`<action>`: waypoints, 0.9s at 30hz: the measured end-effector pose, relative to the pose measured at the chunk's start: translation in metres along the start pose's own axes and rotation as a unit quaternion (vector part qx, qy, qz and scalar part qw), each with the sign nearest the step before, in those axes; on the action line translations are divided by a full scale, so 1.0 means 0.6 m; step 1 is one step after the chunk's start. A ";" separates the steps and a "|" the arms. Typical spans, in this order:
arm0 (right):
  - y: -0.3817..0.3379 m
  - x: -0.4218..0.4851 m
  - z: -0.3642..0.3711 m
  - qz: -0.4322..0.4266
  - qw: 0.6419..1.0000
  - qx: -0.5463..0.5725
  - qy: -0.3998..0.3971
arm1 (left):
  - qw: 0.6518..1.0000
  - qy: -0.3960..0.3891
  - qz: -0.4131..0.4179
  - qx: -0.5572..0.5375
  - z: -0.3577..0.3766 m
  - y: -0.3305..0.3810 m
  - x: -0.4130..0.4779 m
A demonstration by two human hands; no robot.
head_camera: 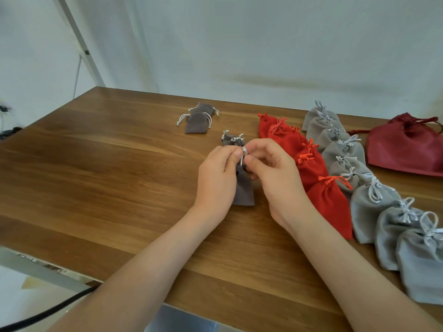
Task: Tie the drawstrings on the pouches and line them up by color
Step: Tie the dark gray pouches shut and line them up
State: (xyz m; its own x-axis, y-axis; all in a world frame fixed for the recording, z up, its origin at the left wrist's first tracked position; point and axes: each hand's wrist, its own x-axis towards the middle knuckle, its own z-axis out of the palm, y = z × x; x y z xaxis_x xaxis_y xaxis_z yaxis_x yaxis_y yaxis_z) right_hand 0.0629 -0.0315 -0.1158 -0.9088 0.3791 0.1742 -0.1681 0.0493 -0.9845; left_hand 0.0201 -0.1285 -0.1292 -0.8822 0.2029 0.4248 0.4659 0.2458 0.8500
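At the centre of a wooden surface (96, 164), a person's left hand (215, 174) and right hand (278, 178) work at the neck of a small taupe pouch (244, 190), whose lower end rests on the wood just left of the red row. Thumb and fingers of each hand curl in and pinch the pale drawstring (243, 155) at the pouch's gathered mouth. The fingers hide whether a knot has formed there. Just behind the hands lie what look like two tied taupe pouches (233, 140), their cords bunched at the neck, seemingly the start of a third line. Farther back and to the left, two flat taupe pouches (197, 121) overlap, cords loose at both sides and apparently untied. To the right, a row of red pouches (311, 168) with orange bows runs front to back. Beside it is a longer row of light grey pouches (366, 202) with pale bows, each overlapping the next. A larger dark red bag (405, 149) sits at the far right, apart from the rows. The job appears well past halfway: red and grey are tied and lined up, while the taupe set has one in hand and two waiting.
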 end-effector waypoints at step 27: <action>0.009 0.010 -0.007 -0.160 0.956 -0.238 0.062 | 0.999 -0.029 -0.033 -0.003 -0.003 0.006 0.005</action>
State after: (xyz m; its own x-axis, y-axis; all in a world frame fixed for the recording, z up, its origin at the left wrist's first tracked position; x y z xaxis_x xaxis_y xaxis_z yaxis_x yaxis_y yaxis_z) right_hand 0.0582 -0.0249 -0.1200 -0.7829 0.3791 0.4934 -0.2109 0.5843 -0.7836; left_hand 0.0191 -0.1286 -0.1244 -0.9054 0.2417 0.3491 0.4063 0.2543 0.8776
